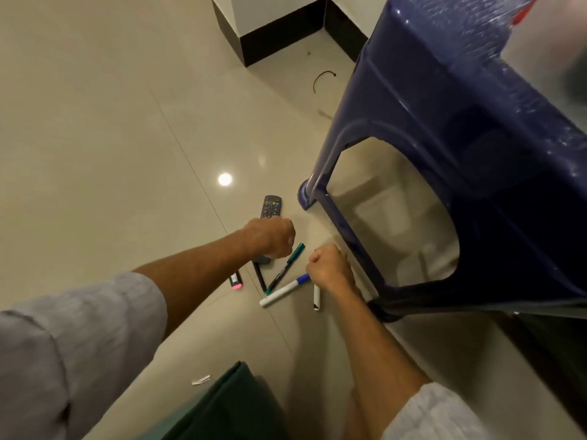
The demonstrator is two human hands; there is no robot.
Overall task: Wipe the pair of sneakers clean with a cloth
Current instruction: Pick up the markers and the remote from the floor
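L hand [270, 238] is held low over the tiled floor [111, 138], knuckles up, directly above the mid-section of a dark remote [272, 206]. The remote's button end is seen beyond the hand and its other end on the near side. L fingers are clenched; whether the remote is grasped cannot be told, as the hand is blurred. R hand [328, 265] is held just beside it, close to the near leg of a dark blue plastic stool [460, 128]. R fingers are likewise clenched, thumb on top, and it cannot be told whether anything is held. The capped end of a white marker w/ blue cap [282, 292] passes under the R hand. A green marker [287, 268] lies between the two hands, its lower tip touching a black pen [259, 276]. A pink-tipped highlighter [235, 281] lies left of the pen, and a short white-and-black marker [316, 300] lies below the R wrist. Both forearms are bare, w/ grey sleeves [63, 344] pushed up. Dark green fabric [222, 408] fills the bottom edge, w/ a paper scrap [201, 380] just beside it. A thin curved black wire [322, 79] lies on the floor near the black skirting [279, 36]. Sneakers and cloth: pos. cannot be told from this view.
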